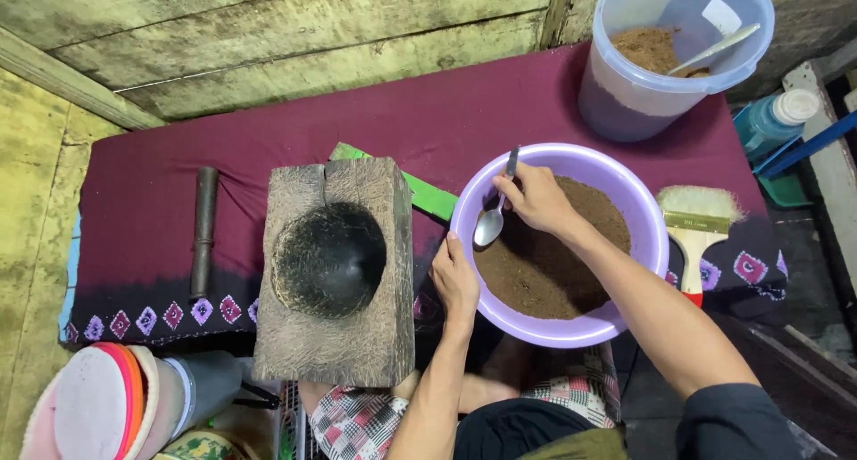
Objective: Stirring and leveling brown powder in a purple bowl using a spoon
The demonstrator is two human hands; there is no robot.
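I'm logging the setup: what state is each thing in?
Spoon: held, empty, over the powder.
Bowl: tilted, partly filled with brown powder.
Mortar: hollow empty.
Tub: lidless, holding powder and a spoon.
Bottle: capped.
Left hand: on the bowl's rim.

You sit on the floor of a rough home workshop. Weathered plank walls (pixel 295 32) close it in. A maroon patterned cloth (pixel 464 103) covers the floor as a work mat. On it stand a carved wooden block (pixel 357 335), a paintbrush (pixel 696 223) and a plastic tub (pixel 661 58) of brown powder.
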